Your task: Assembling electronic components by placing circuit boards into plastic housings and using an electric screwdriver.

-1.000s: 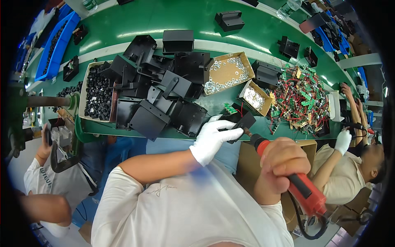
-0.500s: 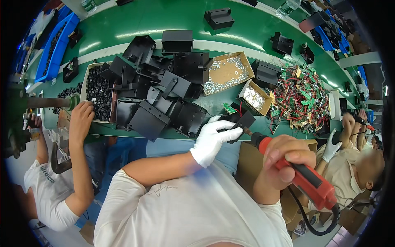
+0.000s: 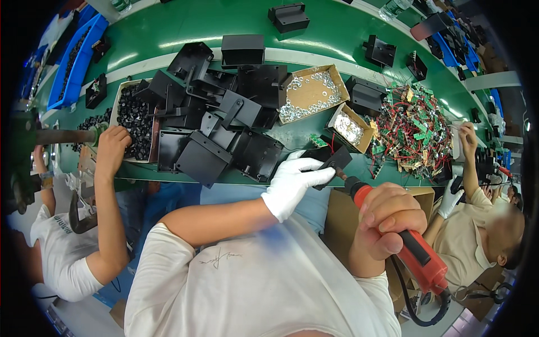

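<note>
My left hand [image 3: 292, 187], in a white glove, is closed on a small black plastic housing [image 3: 339, 161] at the table's near edge. Bare and wrapped around a red electric screwdriver [image 3: 415, 247], my right hand [image 3: 391, 216] keeps the tool slanted toward the housing. The screwdriver's bit reaches the housing's face close to my left fingertips; whether a screw sits under it is too small to tell. A green circuit board [image 3: 318, 140] with red wires lies just beyond the housing.
Black housings [image 3: 205, 157] are piled left of centre. Beyond my hands stand cardboard trays of metal rings [image 3: 309, 95] and small silvery parts [image 3: 348, 128]. Wired circuit boards [image 3: 412, 132] heap at right. A co-worker's arm [image 3: 109, 191] reaches a box of black parts [image 3: 135, 121]; another person [image 3: 469, 224] sits at right.
The screwdriver and my right hand have shifted slightly left, the bit now closer to my left fingers. At right, the co-worker's bare hand has moved up beside the board heap.
</note>
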Demonstrator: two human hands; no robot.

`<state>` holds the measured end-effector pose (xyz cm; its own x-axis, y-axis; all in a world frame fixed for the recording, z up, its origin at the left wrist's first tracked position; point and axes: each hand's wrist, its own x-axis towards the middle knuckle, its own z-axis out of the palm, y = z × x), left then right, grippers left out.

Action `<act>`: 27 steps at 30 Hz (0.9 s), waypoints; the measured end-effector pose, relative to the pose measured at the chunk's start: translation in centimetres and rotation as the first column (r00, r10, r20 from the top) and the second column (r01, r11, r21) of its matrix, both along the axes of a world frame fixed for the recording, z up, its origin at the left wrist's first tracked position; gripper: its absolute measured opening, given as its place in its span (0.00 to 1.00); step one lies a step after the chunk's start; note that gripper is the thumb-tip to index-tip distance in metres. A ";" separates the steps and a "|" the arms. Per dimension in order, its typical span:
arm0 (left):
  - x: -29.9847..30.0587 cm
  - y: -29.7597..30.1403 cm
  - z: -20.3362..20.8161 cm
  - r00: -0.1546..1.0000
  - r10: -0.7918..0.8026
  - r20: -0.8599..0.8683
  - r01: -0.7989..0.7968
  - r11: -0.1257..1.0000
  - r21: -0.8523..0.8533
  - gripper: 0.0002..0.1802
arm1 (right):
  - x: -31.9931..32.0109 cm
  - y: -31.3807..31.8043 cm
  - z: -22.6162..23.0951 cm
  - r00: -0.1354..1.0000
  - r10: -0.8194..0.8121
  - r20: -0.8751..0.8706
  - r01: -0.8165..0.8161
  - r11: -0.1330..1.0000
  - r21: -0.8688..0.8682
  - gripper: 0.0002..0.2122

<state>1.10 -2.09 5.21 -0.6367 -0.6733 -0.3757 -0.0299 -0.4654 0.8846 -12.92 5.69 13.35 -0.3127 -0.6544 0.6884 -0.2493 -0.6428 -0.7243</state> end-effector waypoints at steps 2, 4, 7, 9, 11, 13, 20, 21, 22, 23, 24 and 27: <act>0.0 0.1 -0.1 1.000 0.003 0.009 -0.003 1.000 0.013 0.13 | 0.0 0.0 0.0 1.000 0.006 0.003 -0.006 1.000 0.004 0.17; -0.1 0.2 -0.2 1.000 0.004 -0.003 -0.004 1.000 0.025 0.13 | 0.0 0.2 0.1 1.000 0.001 0.001 -0.001 1.000 0.002 0.17; -0.2 0.3 -0.2 0.999 0.013 -0.039 -0.010 0.997 0.075 0.13 | 0.0 0.5 0.2 1.000 -0.009 -0.004 0.009 1.000 0.010 0.17; -0.2 0.3 -0.1 1.000 0.001 -0.028 0.001 0.998 0.063 0.13 | 0.0 0.6 0.1 1.000 -0.010 0.007 0.010 1.000 0.005 0.17; -0.1 0.2 0.1 1.000 -0.014 -0.009 0.015 0.999 0.047 0.13 | -0.1 0.7 0.0 1.000 -0.005 0.023 0.005 1.000 0.007 0.17; -0.2 0.2 0.3 1.000 -0.026 0.001 0.026 0.999 0.031 0.13 | -0.2 0.7 -0.2 0.999 -0.006 0.032 0.006 1.000 -0.001 0.17; -0.2 0.5 0.4 1.000 -0.001 -0.015 0.001 1.000 0.009 0.13 | -0.4 0.9 -1.2 1.000 0.018 -0.004 -0.019 0.995 -0.102 0.17; -0.3 0.7 0.4 1.000 0.009 -0.018 -0.008 0.999 0.032 0.13 | -0.4 0.9 -1.2 1.000 0.026 -0.011 -0.027 0.992 -0.120 0.17; -0.2 0.8 0.4 1.000 0.020 -0.022 -0.019 0.998 0.054 0.13 | -0.4 1.0 -1.3 0.999 0.034 -0.018 -0.036 0.990 -0.139 0.17; -0.2 0.8 0.1 1.000 0.007 -0.014 -0.007 1.000 -0.003 0.12 | -0.6 1.0 -1.3 0.999 0.045 -0.021 -0.047 0.991 -0.124 0.17; -0.2 0.8 -0.2 1.000 -0.004 -0.004 0.004 0.998 -0.061 0.12 | -1.0 1.2 -1.3 0.998 0.057 -0.023 -0.059 0.992 -0.109 0.17; -0.1 0.9 -0.2 0.995 -0.025 -0.093 0.046 0.970 0.237 0.12 | -1.1 2.1 1.7 0.997 -0.051 -0.055 0.055 0.996 0.070 0.16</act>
<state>1.03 -1.20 5.04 -0.6965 -0.5473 -0.4641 0.0234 -0.6637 0.7476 -14.01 7.84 15.09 -0.3129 -0.6859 0.6570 -0.3207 -0.5749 -0.7528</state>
